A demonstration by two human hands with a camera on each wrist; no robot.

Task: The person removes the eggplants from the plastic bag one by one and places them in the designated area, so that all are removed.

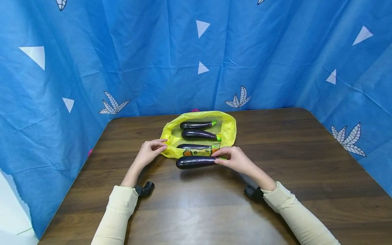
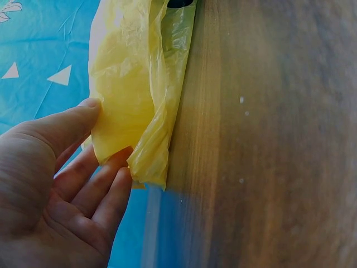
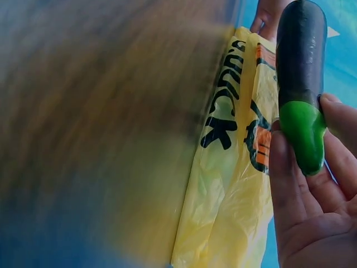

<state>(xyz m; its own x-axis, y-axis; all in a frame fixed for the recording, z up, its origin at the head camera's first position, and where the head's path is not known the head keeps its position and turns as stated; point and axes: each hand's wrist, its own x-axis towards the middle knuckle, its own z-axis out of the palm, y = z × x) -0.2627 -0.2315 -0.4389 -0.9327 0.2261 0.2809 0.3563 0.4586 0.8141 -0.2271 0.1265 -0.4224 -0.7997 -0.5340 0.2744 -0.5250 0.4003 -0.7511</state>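
A yellow plastic bag (image 1: 229,131) lies with its mouth spread, and three dark purple eggplants show inside: a far eggplant (image 1: 196,125), a middle eggplant (image 1: 198,134) and a near eggplant (image 1: 193,147) partly hidden by the bag's front edge. My left hand (image 1: 149,153) pinches the left edge of the bag between thumb and fingers; the left wrist view shows the thin plastic (image 2: 125,95) there. By its green stem end, my right hand (image 1: 238,160) grips another eggplant (image 1: 194,162), held roughly level just in front of the bag, blunt end pointing left.
The bag rests on a dark brown wooden table (image 1: 196,211). Behind and beside the table hangs a blue curtain (image 1: 171,51) with white triangles and leaf prints. Black print (image 3: 223,100) marks the bag's side.
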